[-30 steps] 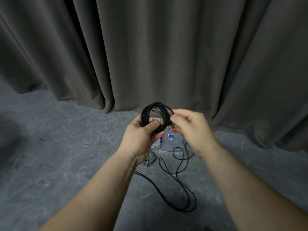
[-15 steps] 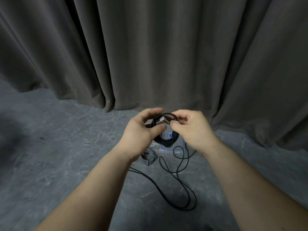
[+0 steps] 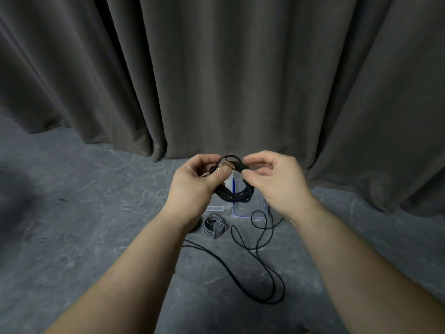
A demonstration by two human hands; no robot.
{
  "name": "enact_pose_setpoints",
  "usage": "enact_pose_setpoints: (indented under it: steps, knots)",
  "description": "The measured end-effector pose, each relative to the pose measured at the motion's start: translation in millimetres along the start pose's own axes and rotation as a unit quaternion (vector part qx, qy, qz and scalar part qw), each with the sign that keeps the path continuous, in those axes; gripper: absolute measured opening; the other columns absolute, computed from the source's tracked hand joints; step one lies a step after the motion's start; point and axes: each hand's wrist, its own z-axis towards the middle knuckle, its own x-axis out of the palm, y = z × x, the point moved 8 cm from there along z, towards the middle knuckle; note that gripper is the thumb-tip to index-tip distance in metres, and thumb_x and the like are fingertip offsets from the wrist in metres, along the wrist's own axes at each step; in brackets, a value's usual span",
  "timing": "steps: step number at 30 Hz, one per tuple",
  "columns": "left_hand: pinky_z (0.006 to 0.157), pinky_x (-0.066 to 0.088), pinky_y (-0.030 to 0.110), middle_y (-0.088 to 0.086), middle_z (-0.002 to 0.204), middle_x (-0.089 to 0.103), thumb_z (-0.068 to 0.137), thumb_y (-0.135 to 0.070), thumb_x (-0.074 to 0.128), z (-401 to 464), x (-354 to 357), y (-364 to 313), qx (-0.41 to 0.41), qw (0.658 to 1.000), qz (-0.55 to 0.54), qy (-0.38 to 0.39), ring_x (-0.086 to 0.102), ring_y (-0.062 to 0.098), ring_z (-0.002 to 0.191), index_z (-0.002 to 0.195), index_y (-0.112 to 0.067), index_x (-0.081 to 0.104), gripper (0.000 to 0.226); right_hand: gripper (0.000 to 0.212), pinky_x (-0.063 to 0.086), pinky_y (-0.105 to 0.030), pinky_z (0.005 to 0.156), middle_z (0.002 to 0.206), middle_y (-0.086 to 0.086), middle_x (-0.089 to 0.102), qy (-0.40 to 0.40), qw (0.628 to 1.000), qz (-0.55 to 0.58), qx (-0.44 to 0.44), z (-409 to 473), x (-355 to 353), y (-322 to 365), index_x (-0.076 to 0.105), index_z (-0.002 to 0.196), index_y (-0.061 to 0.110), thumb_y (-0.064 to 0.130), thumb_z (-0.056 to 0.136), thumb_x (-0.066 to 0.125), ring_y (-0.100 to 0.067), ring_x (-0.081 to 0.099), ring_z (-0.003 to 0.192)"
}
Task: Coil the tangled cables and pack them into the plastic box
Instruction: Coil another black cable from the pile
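Below, the plastic box (image 3: 249,209) lies partly hidden behind the black coil (image 3: 234,195).

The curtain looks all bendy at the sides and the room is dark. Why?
Head view: the wide-angle lens bows the curtain folds outward near the edges; lighting is dim and even, without glare; a soft shadow darkens the floor at left; the hands and black cable coil stay reasonably sharp.

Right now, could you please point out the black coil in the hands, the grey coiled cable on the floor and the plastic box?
black coil (image 3: 234,196): head view, lower arc of its loops.
grey coiled cable (image 3: 214,226): head view, middle of the bundle.
plastic box (image 3: 243,212): head view, its near clear rim.
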Motion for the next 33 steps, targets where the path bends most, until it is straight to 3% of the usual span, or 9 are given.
enact_pose_setpoints:
  steps: [6, 10, 14, 18, 22, 24, 28, 33]
  knots:
    - [0.083, 0.051, 0.035, 0.008, 0.089, 0.066, 0.081, -0.004, 0.072, 1.2, -0.7, 0.8, -0.020, 0.998, -0.056, -0.008, 0.061, 0.020, 0.079, 0.097, -0.011, 0.066, 0.019, 0.023, 0.055, -0.019, 0.072, 0.074, 0.011, 0.073, 0.015, 1.000, 0.013, -0.004, -5.8, 6.6, 6.7, 0.068, 0.080, 0.036, 0.016, 0.077, 0.079, 0.001, 0.068, 0.070]
    - [0.075, 0.052, 0.029, 0.007, 0.087, 0.066, 0.081, -0.004, 0.071, 0.2, 3.2, 2.4, -0.025, 0.998, -0.058, 0.000, 0.061, 0.018, 0.076, 0.090, -0.013, 0.066, 0.014, 0.015, 0.058, -0.031, 0.070, 0.074, 0.005, 0.073, -0.013, 0.998, -0.066, -0.012, -4.0, 7.6, 6.3, 0.071, 0.084, 0.030, 0.019, 0.077, 0.077, -0.009, 0.069, 0.067]
    - [0.071, 0.052, 0.024, 0.002, 0.081, 0.067, 0.082, -0.002, 0.070, 0.8, 5.5, 4.4, -0.032, 0.998, -0.043, 0.021, 0.060, 0.012, 0.071, 0.092, -0.011, 0.065, 0.014, 0.014, 0.058, -0.033, 0.078, 0.080, 0.007, 0.074, -0.020, 0.994, -0.102, -0.022, -1.3, 7.6, 6.1, 0.075, 0.092, 0.022, 0.015, 0.081, 0.071, -0.007, 0.070, 0.075]
    - [0.085, 0.053, 0.040, 0.008, 0.087, 0.069, 0.081, 0.002, 0.072, 0.7, 8.1, 5.2, -0.034, 0.998, 0.015, 0.055, 0.063, 0.020, 0.081, 0.093, -0.011, 0.067, 0.019, 0.016, 0.059, -0.037, 0.078, 0.078, 0.009, 0.073, -0.013, 0.994, -0.101, -0.032, -0.4, 5.4, 2.6, 0.073, 0.086, 0.029, 0.013, 0.082, 0.071, -0.007, 0.070, 0.074]
    - [0.092, 0.052, 0.050, 0.017, 0.090, 0.067, 0.080, 0.003, 0.071, -0.3, 5.0, 7.1, -0.055, 0.997, 0.017, 0.042, 0.063, 0.029, 0.084, 0.094, -0.007, 0.067, 0.017, 0.031, 0.058, -0.041, 0.081, 0.079, 0.007, 0.074, 0.023, 0.996, -0.083, -0.030, -0.4, 6.7, 1.3, 0.066, 0.078, 0.041, 0.010, 0.084, 0.067, -0.008, 0.071, 0.074]
    - [0.089, 0.054, 0.047, 0.018, 0.088, 0.066, 0.081, 0.003, 0.070, -0.2, 4.8, 7.6, -0.064, 0.997, 0.002, 0.043, 0.064, 0.029, 0.081, 0.094, -0.005, 0.066, 0.016, 0.035, 0.057, -0.041, 0.086, 0.083, 0.007, 0.074, 0.051, 0.997, -0.058, -0.022, -0.3, 8.8, 1.6, 0.065, 0.081, 0.040, 0.005, 0.086, 0.064, -0.009, 0.072, 0.078]
    - [0.065, 0.059, 0.029, 0.008, 0.071, 0.067, 0.082, 0.005, 0.065, -1.7, 5.6, 9.1, -0.082, 0.994, -0.054, 0.049, 0.065, 0.014, 0.060, 0.093, -0.003, 0.063, 0.014, 0.037, 0.056, -0.036, 0.088, 0.085, 0.008, 0.072, 0.097, 0.995, -0.001, 0.001, -1.7, 14.6, 3.8, 0.063, 0.088, 0.035, -0.001, 0.090, 0.059, -0.011, 0.072, 0.079]
    - [0.055, 0.056, 0.025, 0.006, 0.065, 0.066, 0.085, 0.008, 0.060, -3.4, 7.9, 10.1, -0.108, 0.984, -0.128, 0.060, 0.065, 0.013, 0.055, 0.096, -0.002, 0.060, 0.015, 0.039, 0.055, -0.042, 0.089, 0.084, 0.000, 0.075, 0.096, 0.995, -0.021, -0.027, -3.2, 15.0, 8.1, 0.067, 0.082, 0.043, 0.005, 0.090, 0.060, -0.017, 0.072, 0.081]
